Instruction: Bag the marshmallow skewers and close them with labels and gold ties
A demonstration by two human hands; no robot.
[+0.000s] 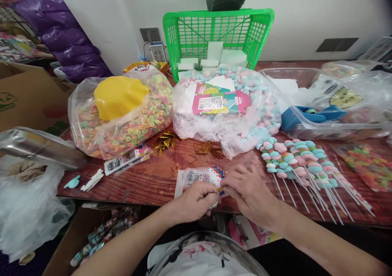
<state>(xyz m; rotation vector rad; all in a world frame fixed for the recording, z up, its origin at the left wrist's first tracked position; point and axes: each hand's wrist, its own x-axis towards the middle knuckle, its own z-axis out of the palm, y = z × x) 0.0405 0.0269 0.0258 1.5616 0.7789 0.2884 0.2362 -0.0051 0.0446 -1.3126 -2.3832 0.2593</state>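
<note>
Green basket [196,21], yellow scoop [118,96] on cereal-ring bag [137,125], gold twist ties [163,141], marshmallow skewers [294,159].

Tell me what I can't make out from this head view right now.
- What the left hand pinches: its fingers cover it.
- The near end of the small printed packet: hidden under both hands; the right hand lies over it.
- The print on that packet: too small to read.
- Contents of the clear bags far right: glare, and the frame edge cuts them.
- The skewers' number: they overlap.

Green basket [263,27], yellow scoop [118,96]
</note>
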